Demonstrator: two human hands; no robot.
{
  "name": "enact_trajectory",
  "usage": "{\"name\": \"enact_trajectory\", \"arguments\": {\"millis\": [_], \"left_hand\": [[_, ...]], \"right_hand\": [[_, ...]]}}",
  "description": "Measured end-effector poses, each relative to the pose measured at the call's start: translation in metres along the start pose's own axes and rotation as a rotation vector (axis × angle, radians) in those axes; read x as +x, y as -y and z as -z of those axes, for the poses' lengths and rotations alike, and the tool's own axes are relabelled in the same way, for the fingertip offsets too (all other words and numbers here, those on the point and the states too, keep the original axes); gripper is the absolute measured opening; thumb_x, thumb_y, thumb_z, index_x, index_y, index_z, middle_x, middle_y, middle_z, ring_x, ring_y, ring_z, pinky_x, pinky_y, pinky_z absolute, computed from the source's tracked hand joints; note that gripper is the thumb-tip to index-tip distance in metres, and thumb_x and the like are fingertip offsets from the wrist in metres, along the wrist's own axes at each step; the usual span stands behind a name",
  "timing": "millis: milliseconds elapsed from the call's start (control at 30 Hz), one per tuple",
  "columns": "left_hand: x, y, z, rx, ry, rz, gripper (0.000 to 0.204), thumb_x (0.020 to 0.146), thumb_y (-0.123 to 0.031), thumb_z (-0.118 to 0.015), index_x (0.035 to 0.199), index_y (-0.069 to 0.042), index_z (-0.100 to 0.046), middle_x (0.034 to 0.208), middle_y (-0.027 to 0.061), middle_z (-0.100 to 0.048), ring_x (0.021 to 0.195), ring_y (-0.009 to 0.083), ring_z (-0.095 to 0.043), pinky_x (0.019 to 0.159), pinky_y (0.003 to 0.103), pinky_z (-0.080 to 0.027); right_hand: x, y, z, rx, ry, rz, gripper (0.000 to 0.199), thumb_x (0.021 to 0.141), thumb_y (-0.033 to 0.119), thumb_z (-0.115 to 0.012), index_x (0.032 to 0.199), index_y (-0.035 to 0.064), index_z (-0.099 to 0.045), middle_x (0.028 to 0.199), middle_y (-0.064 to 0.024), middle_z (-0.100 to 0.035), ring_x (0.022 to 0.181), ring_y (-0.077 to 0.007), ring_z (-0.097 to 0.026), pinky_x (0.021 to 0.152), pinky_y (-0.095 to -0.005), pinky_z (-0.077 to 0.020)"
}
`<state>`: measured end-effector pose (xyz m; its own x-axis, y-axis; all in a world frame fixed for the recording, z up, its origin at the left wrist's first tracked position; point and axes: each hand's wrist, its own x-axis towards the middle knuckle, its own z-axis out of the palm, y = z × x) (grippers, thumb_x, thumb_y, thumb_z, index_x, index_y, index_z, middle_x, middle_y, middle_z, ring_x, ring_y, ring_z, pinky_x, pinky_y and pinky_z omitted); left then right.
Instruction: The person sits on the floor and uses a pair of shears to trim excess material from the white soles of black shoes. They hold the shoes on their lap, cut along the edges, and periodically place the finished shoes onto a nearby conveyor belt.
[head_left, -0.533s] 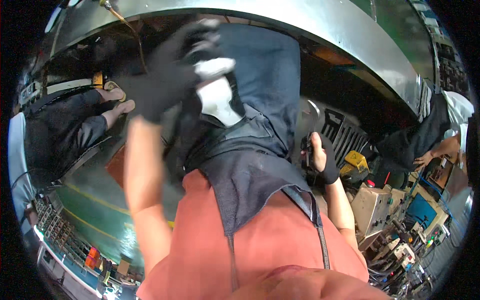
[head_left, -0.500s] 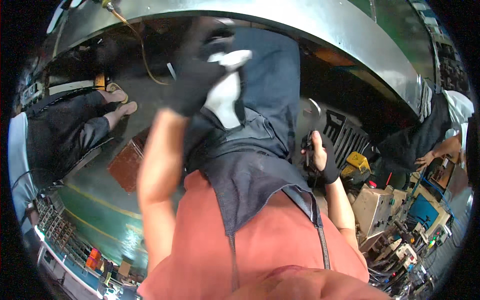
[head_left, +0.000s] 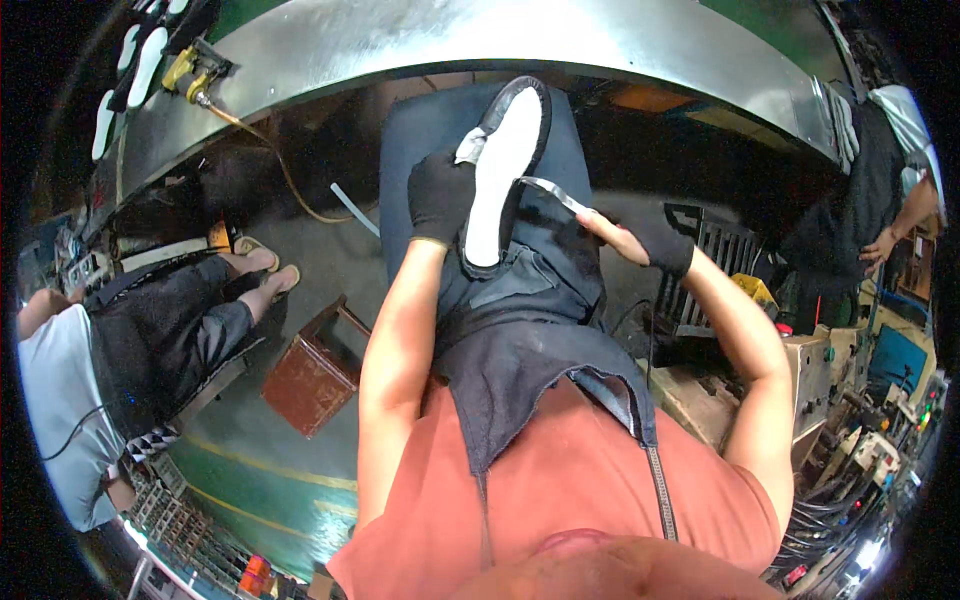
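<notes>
A black shoe with a white underside (head_left: pixel 508 160) lies bottom up over my lap, its toe pointing away. My left hand (head_left: pixel 440 197), in a black glove, is closed around the shoe's left side. Something white, wrinkled like cloth, shows at its thumb, over the shoe's edge. From the right, my right hand (head_left: pixel 640 238), in a black glove with bare fingertips, grips a shiny metal hand tool with a curved tip (head_left: pixel 556 192). That tip meets the right edge of the shoe near its middle. The tool's handle is hidden inside the hand.
A metal bench (head_left: pixel 330 50) curves across the front, with a yellow air tool (head_left: pixel 190 75) and its hose at left. White-bottomed shoes (head_left: pixel 148 68) stand beyond. A brown stool (head_left: pixel 312 380) and a seated person (head_left: pixel 150 350) are left; a machine (head_left: pixel 810 380) and another person's hand (head_left: pixel 880 247) are right.
My left hand has swung right and steadied the shoe, its white underside now facing up. The right hand has brought the metal tool up and left from beside my lap to the shoe's edge.
</notes>
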<state>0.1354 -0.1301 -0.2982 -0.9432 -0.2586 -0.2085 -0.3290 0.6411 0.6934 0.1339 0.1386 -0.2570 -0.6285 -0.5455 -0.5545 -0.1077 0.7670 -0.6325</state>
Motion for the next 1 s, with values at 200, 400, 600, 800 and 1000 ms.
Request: {"name": "enact_trajectory", "arguments": {"millis": [200, 400, 600, 800, 1000], "left_hand": [[-0.074, 0.026, -0.036, -0.421, 0.061, -0.316, 0.075, 0.076, -0.028, -0.072, 0.135, 0.001, -0.034, 0.13, 0.0231, -0.046, 0.123, 0.0305, -0.044, 0.1, 0.036, -0.035], [-0.07, 0.049, -0.047, -0.223, 0.112, -0.315, 0.077, 0.084, -0.037, -0.063, 0.137, 0.006, -0.026, 0.127, 0.0219, -0.047, 0.117, 0.0296, -0.049, 0.1, 0.036, -0.037], [-0.053, 0.034, -0.065, -0.453, -0.093, 0.035, 0.054, 0.092, -0.032, -0.043, 0.133, 0.002, -0.033, 0.129, 0.023, -0.045, 0.12, 0.0304, -0.044, 0.101, 0.035, -0.033], [-0.017, 0.067, -0.082, -0.285, -0.254, -0.176, 0.064, 0.091, -0.024, -0.052, 0.138, 0.004, -0.019, 0.129, 0.0304, -0.042, 0.118, 0.0388, -0.046, 0.096, 0.04, -0.038], [0.002, 0.064, -0.016, -0.244, 0.212, -0.42, 0.04, 0.095, -0.033, -0.046, 0.109, 0.002, -0.057, 0.1, 0.0118, -0.062, 0.093, 0.0246, -0.059, 0.088, 0.038, -0.044]], "right_hand": [[0.027, 0.038, 0.017, -0.193, 0.111, 0.199, 0.044, 0.091, 0.039, -0.048, 0.079, -0.0013, -0.062, 0.066, -0.0164, -0.059, 0.06, -0.0264, -0.058, 0.058, -0.0375, -0.0453], [0.067, 0.005, -0.013, -0.599, -0.214, 0.567, 0.045, 0.09, 0.042, -0.048, 0.078, 0.0004, -0.061, 0.07, -0.0206, -0.061, 0.064, -0.0372, -0.061, 0.056, -0.0432, -0.0482], [0.066, 0.037, 0.039, -0.067, 0.546, 0.045, 0.045, 0.091, 0.042, -0.048, 0.087, -0.0003, -0.062, 0.074, -0.0184, -0.063, 0.064, -0.035, -0.062, 0.058, -0.0389, -0.0477], [0.043, 0.119, 0.04, -0.78, 0.133, 0.354, 0.027, 0.079, 0.03, -0.06, 0.073, 0.0046, -0.069, 0.069, -0.0157, -0.064, 0.066, -0.0297, -0.065, 0.06, -0.0371, -0.0514], [0.05, 0.05, -0.015, -0.386, 0.009, 0.737, 0.044, 0.089, 0.043, -0.05, 0.083, 0.0011, -0.061, 0.077, -0.021, -0.061, 0.073, -0.031, -0.062, 0.065, -0.0395, -0.049]]}}
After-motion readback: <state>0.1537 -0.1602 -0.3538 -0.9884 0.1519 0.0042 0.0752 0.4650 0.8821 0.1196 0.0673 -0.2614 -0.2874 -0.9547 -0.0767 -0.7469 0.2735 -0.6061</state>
